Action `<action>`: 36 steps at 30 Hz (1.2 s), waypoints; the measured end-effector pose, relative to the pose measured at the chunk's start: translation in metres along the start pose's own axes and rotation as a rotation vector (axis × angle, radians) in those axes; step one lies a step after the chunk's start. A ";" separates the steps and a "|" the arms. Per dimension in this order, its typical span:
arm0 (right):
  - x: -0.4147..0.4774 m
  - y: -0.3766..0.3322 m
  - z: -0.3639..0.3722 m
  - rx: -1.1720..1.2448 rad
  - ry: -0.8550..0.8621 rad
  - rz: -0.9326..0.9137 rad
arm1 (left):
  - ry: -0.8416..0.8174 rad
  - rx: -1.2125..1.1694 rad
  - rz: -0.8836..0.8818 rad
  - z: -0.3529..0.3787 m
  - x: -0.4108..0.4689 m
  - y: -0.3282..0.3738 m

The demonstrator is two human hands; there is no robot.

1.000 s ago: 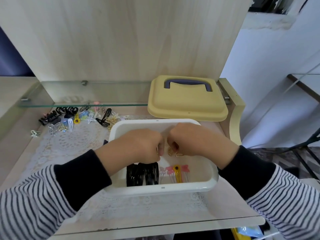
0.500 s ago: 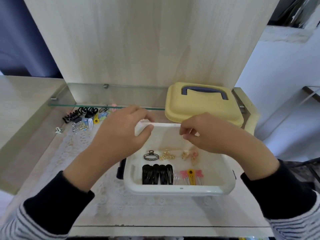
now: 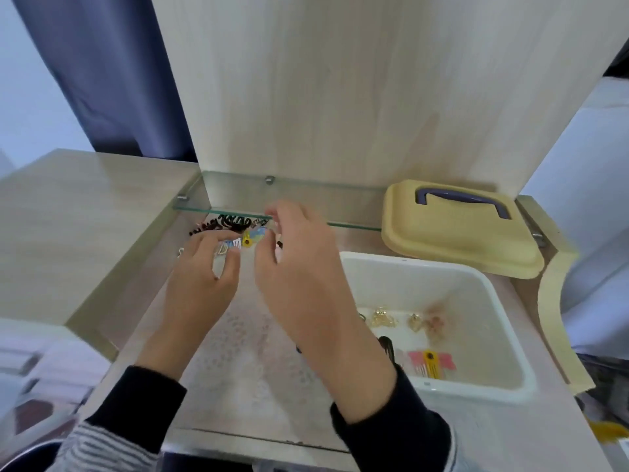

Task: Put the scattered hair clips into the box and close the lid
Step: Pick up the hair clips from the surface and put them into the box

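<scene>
Item: scattered hair clips, black, gold and coloured [image 3: 238, 233], heaped left of and beyond the white rectangular plastic box [image 3: 408, 259].

Your hands: the left hand [image 3: 200, 281] is spread open over the heap. The right hand [image 3: 303, 277] is curled beside it, and blur hides whether it holds anything.

Risks: a hasty pinch lets small clips slip, tangled clips drag their neighbours along, or a carried clip drops short of the box.
</scene>
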State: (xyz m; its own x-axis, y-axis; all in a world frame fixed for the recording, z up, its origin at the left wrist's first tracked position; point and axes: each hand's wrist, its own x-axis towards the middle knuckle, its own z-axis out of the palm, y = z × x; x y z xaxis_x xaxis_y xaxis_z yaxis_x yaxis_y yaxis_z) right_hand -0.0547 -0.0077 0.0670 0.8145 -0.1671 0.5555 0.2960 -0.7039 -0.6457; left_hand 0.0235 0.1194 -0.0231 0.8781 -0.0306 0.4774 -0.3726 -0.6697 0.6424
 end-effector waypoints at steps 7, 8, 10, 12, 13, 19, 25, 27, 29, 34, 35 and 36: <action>-0.016 0.021 0.102 -0.210 -0.050 0.085 | -0.153 0.067 -0.117 0.005 -0.002 -0.064; -0.017 0.029 0.112 -0.290 -0.088 0.134 | -0.150 0.109 -0.107 0.009 0.000 -0.071; -0.018 0.045 0.129 -0.468 -0.131 0.236 | -0.143 0.159 -0.077 0.015 0.003 -0.078; -0.017 0.058 0.143 -0.590 -0.115 0.347 | -0.131 0.204 -0.045 0.019 0.008 -0.082; -0.016 0.066 0.149 -0.624 -0.090 0.388 | -0.131 0.231 -0.038 0.020 0.010 -0.082; -0.019 0.090 0.149 -0.695 -0.013 0.373 | -0.106 0.420 -0.054 0.023 0.014 -0.078; -0.023 0.095 0.148 -0.717 -0.005 0.384 | -0.135 0.469 -0.037 0.027 0.012 -0.082; -0.023 0.095 0.147 -0.715 -0.004 0.372 | -0.108 0.449 -0.018 0.028 0.012 -0.084; -0.024 0.095 0.146 -0.707 0.013 0.351 | -0.072 0.434 -0.003 0.029 0.011 -0.087; -0.026 0.092 0.142 -0.676 0.054 0.308 | 0.021 0.400 0.034 0.029 0.009 -0.088; -0.027 0.092 0.142 -0.676 0.056 0.321 | 0.027 0.396 0.037 0.029 0.009 -0.087; -0.027 0.092 0.141 -0.675 0.055 0.336 | 0.022 0.396 0.033 0.028 0.008 -0.086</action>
State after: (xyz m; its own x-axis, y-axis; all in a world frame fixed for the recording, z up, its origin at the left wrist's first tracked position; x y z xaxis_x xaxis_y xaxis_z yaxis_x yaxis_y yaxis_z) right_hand 0.0212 0.0292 -0.0815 0.7759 -0.4688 0.4222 -0.3477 -0.8761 -0.3339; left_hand 0.0716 0.1557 -0.0916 0.8594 -0.0433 0.5095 -0.2520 -0.9029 0.3483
